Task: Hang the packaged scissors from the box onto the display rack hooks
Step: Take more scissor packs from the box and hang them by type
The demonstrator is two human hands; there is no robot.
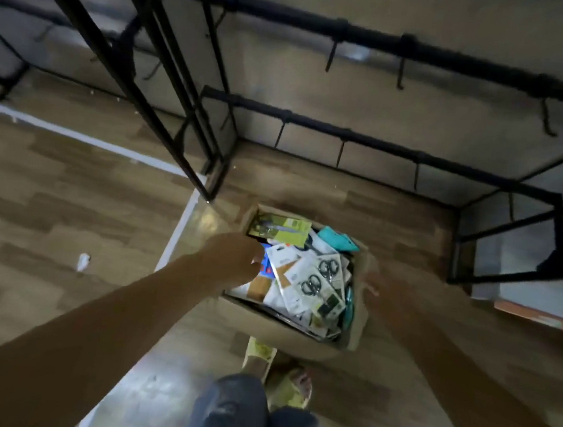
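Reaching down, the left hand (pixel 234 260) curls onto the open brown cardboard box (pixel 296 331) rim, right hand (pixel 378 281) blurred at the opposite wall, grip unclear; white-carded black-handled scissors (pixel 314 283) lie between, so pinch one card's top, then up to the black rack hooks (pixel 331 54).

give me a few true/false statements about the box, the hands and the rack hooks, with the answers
1. The cardboard box stands on the floor and holds many packaged scissors. True.
2. Packages already hang from the rack hooks. False: the hooks in view are bare.
3. The left hand is at the box's left edge, over the packages. True.
4. The right hand is up at a rack hook. False: it is at the box's right wall.
5. The box lies tipped on its side. False: it stands upright with its top open.
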